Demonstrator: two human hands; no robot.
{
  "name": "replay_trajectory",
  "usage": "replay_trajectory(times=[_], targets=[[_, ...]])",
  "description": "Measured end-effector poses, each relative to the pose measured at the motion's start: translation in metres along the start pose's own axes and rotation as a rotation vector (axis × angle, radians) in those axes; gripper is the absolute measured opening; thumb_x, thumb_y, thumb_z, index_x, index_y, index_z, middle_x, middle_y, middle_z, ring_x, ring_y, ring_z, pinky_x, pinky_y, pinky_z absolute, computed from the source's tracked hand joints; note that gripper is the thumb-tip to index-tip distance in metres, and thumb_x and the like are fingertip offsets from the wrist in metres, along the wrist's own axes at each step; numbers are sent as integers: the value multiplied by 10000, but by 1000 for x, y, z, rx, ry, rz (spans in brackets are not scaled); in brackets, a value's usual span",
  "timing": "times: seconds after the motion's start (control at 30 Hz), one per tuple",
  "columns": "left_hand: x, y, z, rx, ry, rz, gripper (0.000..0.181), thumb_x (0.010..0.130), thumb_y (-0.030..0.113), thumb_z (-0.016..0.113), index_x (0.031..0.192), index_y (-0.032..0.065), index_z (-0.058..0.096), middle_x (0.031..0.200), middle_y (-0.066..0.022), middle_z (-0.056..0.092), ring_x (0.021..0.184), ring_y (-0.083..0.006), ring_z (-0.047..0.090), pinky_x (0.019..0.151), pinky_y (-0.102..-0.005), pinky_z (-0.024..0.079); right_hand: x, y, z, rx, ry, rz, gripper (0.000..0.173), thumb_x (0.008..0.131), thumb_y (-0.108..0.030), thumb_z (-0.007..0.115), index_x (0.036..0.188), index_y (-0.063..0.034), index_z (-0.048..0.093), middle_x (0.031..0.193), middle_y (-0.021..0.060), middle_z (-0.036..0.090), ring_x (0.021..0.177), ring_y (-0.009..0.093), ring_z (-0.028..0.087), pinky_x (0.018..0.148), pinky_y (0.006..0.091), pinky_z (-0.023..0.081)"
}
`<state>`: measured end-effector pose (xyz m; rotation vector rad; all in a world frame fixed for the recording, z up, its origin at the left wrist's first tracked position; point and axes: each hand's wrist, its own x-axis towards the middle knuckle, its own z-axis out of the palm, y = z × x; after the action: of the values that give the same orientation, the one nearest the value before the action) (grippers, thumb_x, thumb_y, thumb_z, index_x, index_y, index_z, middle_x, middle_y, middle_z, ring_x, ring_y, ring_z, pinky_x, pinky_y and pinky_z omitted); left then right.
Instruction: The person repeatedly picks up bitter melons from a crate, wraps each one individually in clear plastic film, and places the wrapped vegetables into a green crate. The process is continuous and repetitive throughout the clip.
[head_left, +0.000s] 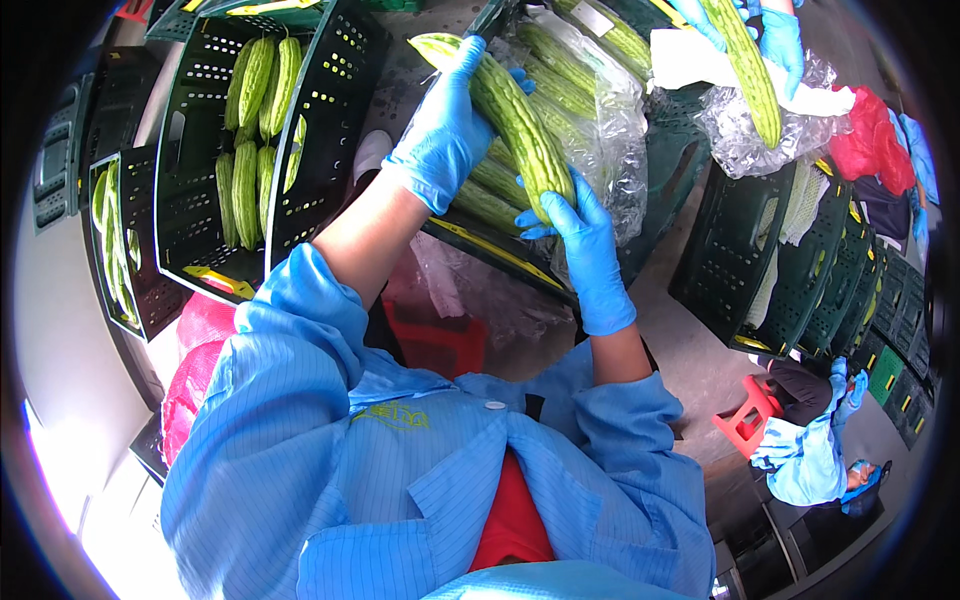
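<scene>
Both my hands wear blue gloves and hold one green bitter melon (517, 124) between them. My left hand (446, 124) grips its upper end, with the tip sticking out past the fingers. My right hand (574, 214) holds the lower end between thumb and fingers. Beneath it stands a dark green plastic crate (499, 259) with several more bitter melons (555, 90) lying in clear plastic film (621, 150). At the left, a tall green crate (319, 142) contains several bitter melons (259, 82) in two groups.
A smaller crate (139, 232) of bitter melons stands far left, near red mesh sacks (199, 360). At upper right, a co-worker's gloved hands (782, 45) hold another bitter melon (742, 75) over crumpled plastic. Stacked crates (731, 255) stand at the right. Another person sits on a red stool (750, 416).
</scene>
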<state>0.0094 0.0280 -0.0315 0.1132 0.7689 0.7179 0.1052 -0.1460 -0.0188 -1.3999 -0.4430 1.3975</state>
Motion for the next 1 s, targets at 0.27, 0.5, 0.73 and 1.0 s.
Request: replay_trajectory(times=[0.27, 0.5, 0.73, 1.0], targets=[[-11, -15, 0, 159, -19, 76, 269, 878, 252, 586, 1053, 60, 515, 933, -117, 586, 882, -254, 582, 810, -413, 474, -5, -1, 0, 38, 14, 122, 376, 913, -178, 482, 1242, 1, 445, 1031, 172, 636, 621, 160, 606, 505, 265, 500], [-27, 2, 2, 298, 27, -45, 328, 860, 249, 575, 1123, 64, 509, 1040, -117, 556, 969, -249, 523, 893, -420, 396, -7, -3, 9, 157, -336, 237, 732, 779, -405, 594, 1326, 34, 382, 901, 115, 623, 568, 171, 583, 477, 275, 479], [-18, 48, -17, 307, 144, 149, 452, 872, 267, 547, 1276, 110, 420, 1219, -74, 489, 1077, -241, 456, 932, -431, 334, 14, -10, 15, 2, -254, 216, 696, 783, -422, 577, 1270, 60, 451, 793, 80, 642, 450, 75, 485, 369, 190, 346], [-20, 99, -37, -33, 301, 294, 621, 880, 252, 563, 1403, 118, 256, 1434, -116, 302, 1318, -336, 279, 1042, -487, 270, 131, -152, 138, -287, -264, -204, 342, 857, -317, 595, 1027, -21, 573, 714, 27, 605, 476, 63, 482, 430, 183, 374]])
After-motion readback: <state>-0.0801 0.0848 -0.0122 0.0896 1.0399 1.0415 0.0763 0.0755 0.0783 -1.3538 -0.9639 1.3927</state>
